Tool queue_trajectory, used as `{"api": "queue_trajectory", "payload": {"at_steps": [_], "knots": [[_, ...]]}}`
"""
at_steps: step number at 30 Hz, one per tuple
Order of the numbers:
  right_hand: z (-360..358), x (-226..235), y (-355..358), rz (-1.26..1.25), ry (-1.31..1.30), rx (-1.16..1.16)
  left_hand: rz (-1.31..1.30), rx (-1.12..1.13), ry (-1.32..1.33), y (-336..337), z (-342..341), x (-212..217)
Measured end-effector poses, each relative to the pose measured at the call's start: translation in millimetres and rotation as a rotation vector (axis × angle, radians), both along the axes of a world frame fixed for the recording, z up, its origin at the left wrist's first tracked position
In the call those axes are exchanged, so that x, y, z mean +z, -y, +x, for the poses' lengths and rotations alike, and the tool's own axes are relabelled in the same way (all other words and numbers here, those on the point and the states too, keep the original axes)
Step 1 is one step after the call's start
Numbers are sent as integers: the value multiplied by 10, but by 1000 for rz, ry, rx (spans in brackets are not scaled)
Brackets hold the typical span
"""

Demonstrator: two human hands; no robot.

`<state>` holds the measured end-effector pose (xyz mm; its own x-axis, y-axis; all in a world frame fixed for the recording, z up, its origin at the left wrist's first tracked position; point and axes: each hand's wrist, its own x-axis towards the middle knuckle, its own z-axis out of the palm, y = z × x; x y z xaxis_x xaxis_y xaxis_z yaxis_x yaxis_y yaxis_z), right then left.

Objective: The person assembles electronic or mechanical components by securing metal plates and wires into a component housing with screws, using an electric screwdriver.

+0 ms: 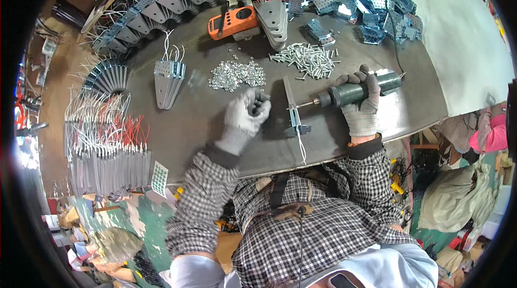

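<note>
My right hand [360,106], in a grey glove, is wrapped round a dark green corded electric screwdriver [342,93]. Its bit points left and seems to meet a small metal bracket assembly [293,113], which has a long flat plate and white wires trailing toward me. My left hand [246,114], also gloved, is just left of that assembly with its fingers curled together; whatever they may hold is hidden. Just beyond the left hand lies a pile of small silver nuts [237,75]. A heap of screws [306,61] sits to its right, above the screwdriver.
Left of the nuts stands a stack of triangular plates [169,83] with wires. An orange meter [232,22] and more grey plates [273,21] are at the back. Blue-silver brackets [371,8] pile at far right. Wired strips [110,172] cover the left side. The table edge [269,172] curves before me.
</note>
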<state>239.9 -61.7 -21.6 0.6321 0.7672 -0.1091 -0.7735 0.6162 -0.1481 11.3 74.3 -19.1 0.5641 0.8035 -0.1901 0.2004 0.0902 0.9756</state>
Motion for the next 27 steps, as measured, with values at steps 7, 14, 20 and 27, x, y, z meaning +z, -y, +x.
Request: {"api": "queue_trajectory", "payload": {"at_steps": [7, 14, 20, 27], "knots": [[-5, 27, -7, 3, -20, 11, -369, 12, 772, 588, 139, -174], [-22, 43, 5, 3, -45, -2, -233, 209, 582, 670, 226, -70], [-32, 72, 12, -12, -76, -12, 60, 198, 456, 727, 259, -61], [-28, 24, 14, 18, -46, 7, 206, 230, 327, 781, 263, -91]]}}
